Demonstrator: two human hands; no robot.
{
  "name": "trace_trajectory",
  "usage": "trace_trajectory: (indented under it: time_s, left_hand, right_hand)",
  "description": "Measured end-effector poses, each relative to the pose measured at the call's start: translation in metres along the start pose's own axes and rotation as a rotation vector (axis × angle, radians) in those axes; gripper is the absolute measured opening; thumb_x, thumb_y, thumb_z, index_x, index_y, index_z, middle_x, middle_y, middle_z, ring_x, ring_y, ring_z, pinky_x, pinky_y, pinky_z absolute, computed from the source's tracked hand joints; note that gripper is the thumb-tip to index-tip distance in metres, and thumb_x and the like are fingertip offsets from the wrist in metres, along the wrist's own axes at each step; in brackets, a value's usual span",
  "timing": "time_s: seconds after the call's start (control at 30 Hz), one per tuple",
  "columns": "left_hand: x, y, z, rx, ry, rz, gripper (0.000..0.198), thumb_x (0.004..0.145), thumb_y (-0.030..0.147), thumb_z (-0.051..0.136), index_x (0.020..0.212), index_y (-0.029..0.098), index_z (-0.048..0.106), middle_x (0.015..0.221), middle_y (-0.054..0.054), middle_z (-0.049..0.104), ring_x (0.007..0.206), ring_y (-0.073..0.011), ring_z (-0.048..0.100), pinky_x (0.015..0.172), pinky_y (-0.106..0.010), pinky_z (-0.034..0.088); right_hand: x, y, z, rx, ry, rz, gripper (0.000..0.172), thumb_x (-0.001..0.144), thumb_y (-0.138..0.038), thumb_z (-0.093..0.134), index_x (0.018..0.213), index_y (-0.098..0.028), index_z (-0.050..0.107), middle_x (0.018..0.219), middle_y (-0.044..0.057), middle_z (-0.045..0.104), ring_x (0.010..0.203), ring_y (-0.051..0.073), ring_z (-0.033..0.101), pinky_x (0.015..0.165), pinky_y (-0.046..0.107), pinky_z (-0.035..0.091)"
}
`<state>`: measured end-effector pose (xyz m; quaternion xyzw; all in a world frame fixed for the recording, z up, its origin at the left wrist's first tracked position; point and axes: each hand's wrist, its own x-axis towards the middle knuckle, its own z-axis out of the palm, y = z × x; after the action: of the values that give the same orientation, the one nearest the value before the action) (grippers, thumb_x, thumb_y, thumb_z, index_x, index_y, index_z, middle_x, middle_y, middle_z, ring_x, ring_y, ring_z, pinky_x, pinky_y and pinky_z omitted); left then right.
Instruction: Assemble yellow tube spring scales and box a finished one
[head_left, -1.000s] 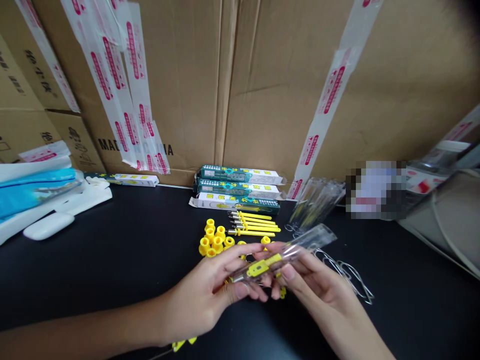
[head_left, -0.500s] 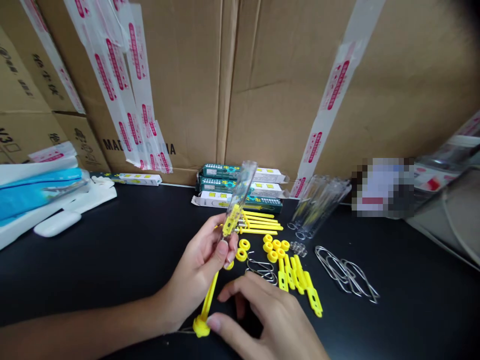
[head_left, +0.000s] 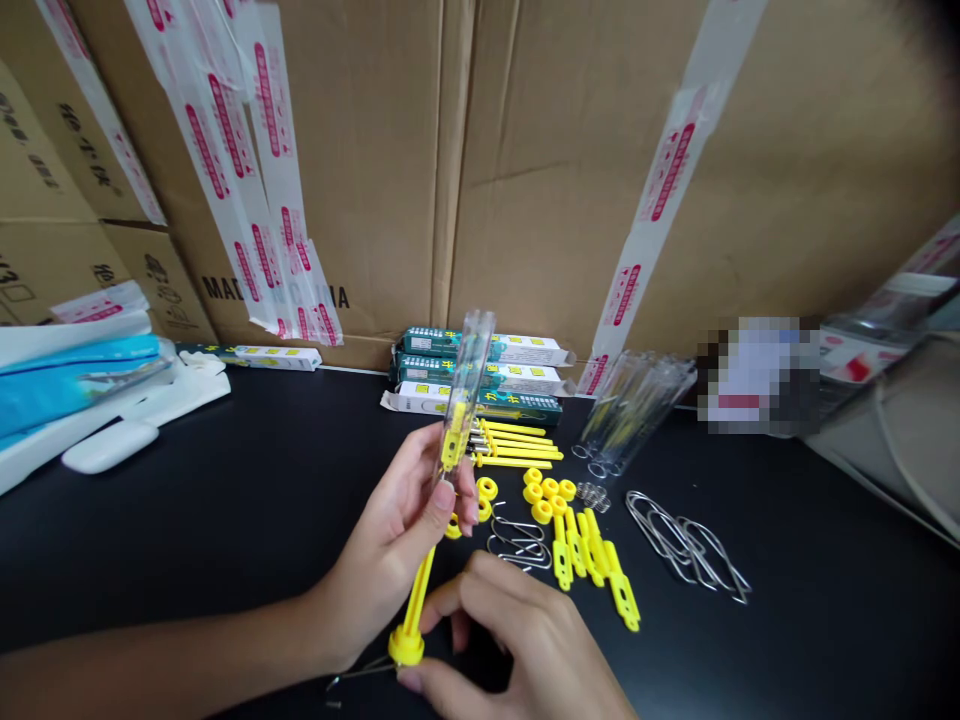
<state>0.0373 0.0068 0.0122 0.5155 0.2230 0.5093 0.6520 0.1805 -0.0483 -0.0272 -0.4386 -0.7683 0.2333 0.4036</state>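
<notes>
My left hand (head_left: 397, 540) grips a clear plastic tube (head_left: 466, 390) near its lower end and holds it upright; a small yellow piece sits inside it. My right hand (head_left: 517, 640) is low in front, its fingers curled around the round base of a long yellow rod (head_left: 415, 610) that slants up toward the tube's bottom. A thin metal wire (head_left: 360, 672) lies on the black table (head_left: 247, 500) just left of the rod's base.
Loose yellow caps (head_left: 547, 488), yellow clips (head_left: 592, 555), yellow rods with metal tips (head_left: 517, 445), wire clips (head_left: 690, 545), a small spring (head_left: 594, 495), empty clear tubes (head_left: 630, 410) and green-white boxes (head_left: 480, 375) lie ahead. Cardboard cartons (head_left: 525, 150) wall the back. A white mouse (head_left: 109, 445) sits left.
A second ago both hands held the tube level. My left hand has since turned it upright, and my right hand dropped to the yellow rod's base and curled around it.
</notes>
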Motion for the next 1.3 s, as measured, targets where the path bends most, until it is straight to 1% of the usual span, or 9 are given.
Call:
trace_trajectory:
  time_s: [0.1, 0.23, 0.33, 0.4, 0.53, 0.67, 0.8, 1.07, 1.3]
  left_hand:
    - [0.0, -0.001, 0.0, -0.023, -0.012, 0.01, 0.032, 0.098, 0.039, 0.072, 0.124, 0.023, 0.06, 0.093, 0.0, 0.062, 0.079, -0.0129, 0.058, 0.077, -0.025, 0.05]
    - [0.001, -0.001, 0.0, -0.022, 0.018, 0.027, 0.031, 0.098, 0.037, 0.073, 0.122, 0.022, 0.06, 0.092, 0.0, 0.062, 0.077, -0.0119, 0.057, 0.071, -0.023, 0.049]
    - [0.002, -0.001, 0.001, -0.014, 0.04, 0.048, 0.032, 0.099, 0.036, 0.072, 0.124, 0.022, 0.06, 0.092, 0.0, 0.062, 0.079, -0.0128, 0.057, 0.075, -0.024, 0.049]
    - [0.002, -0.001, 0.001, -0.003, 0.05, 0.074, 0.03, 0.099, 0.035, 0.072, 0.123, 0.022, 0.06, 0.092, 0.0, 0.062, 0.081, -0.0134, 0.058, 0.078, -0.025, 0.05]
    - [0.002, 0.0, 0.002, 0.002, 0.084, 0.09, 0.023, 0.099, 0.031, 0.072, 0.118, 0.023, 0.063, 0.096, 0.0, 0.064, 0.089, -0.0149, 0.062, 0.086, -0.026, 0.051]
    - [0.001, 0.002, 0.003, -0.03, 0.06, 0.056, 0.026, 0.1, 0.032, 0.07, 0.124, 0.023, 0.063, 0.097, 0.0, 0.064, 0.086, -0.015, 0.064, 0.085, -0.029, 0.053]
    - [0.0, 0.004, 0.002, -0.062, -0.003, -0.007, 0.029, 0.101, 0.033, 0.068, 0.127, 0.021, 0.064, 0.096, -0.003, 0.066, 0.084, -0.0167, 0.064, 0.079, -0.03, 0.053]
    - [-0.01, 0.006, 0.002, 0.066, -0.178, -0.094, 0.032, 0.1, 0.031, 0.07, 0.128, 0.022, 0.057, 0.102, -0.004, 0.072, 0.097, -0.0177, 0.066, 0.089, -0.03, 0.051]
    - [-0.008, 0.006, 0.003, 0.051, -0.161, -0.168, 0.042, 0.094, 0.037, 0.077, 0.126, 0.022, 0.055, 0.106, -0.007, 0.078, 0.098, -0.0191, 0.072, 0.087, -0.03, 0.053]
  right_hand:
    - [0.002, -0.003, -0.01, 0.009, -0.011, 0.006, 0.017, 0.08, -0.019, 0.083, 0.094, -0.027, 0.079, 0.077, -0.004, 0.071, 0.059, 0.011, 0.065, 0.057, 0.019, 0.053]
    - [0.004, -0.006, -0.011, -0.06, 0.028, -0.131, 0.027, 0.075, -0.031, 0.091, 0.097, -0.023, 0.078, 0.081, -0.002, 0.075, 0.063, 0.015, 0.071, 0.058, 0.021, 0.056]
    - [0.004, -0.008, -0.007, -0.198, 0.069, -0.248, 0.031, 0.077, -0.041, 0.09, 0.09, -0.018, 0.076, 0.079, 0.0, 0.073, 0.063, 0.016, 0.073, 0.055, 0.023, 0.057]
    - [0.005, -0.01, -0.003, -0.322, 0.113, -0.324, 0.029, 0.087, -0.043, 0.082, 0.081, -0.016, 0.073, 0.072, 0.0, 0.07, 0.056, 0.016, 0.07, 0.046, 0.026, 0.052]
    - [0.007, -0.015, 0.002, -0.496, 0.146, -0.492, 0.042, 0.108, -0.028, 0.051, 0.07, -0.017, 0.067, 0.061, 0.001, 0.063, 0.05, 0.016, 0.062, 0.04, 0.029, 0.042]
    - [0.01, -0.02, -0.001, -0.55, 0.226, -0.565, 0.05, 0.108, -0.014, 0.04, 0.063, -0.018, 0.063, 0.053, -0.001, 0.058, 0.044, 0.014, 0.055, 0.035, 0.03, 0.034]
    - [0.008, -0.021, -0.013, -0.603, 0.228, -0.6, 0.045, 0.103, -0.007, 0.044, 0.064, -0.017, 0.065, 0.051, -0.002, 0.058, 0.041, 0.012, 0.055, 0.033, 0.027, 0.033]
    - [0.004, -0.009, -0.047, -0.666, 0.163, -0.543, 0.037, 0.105, -0.006, 0.044, 0.083, -0.011, 0.073, 0.068, 0.006, 0.075, 0.056, 0.017, 0.073, 0.047, 0.027, 0.054]
    - [0.007, -0.01, -0.053, -0.649, 0.185, -0.521, 0.036, 0.107, -0.01, 0.047, 0.081, -0.012, 0.071, 0.067, 0.005, 0.072, 0.057, 0.017, 0.073, 0.048, 0.028, 0.051]
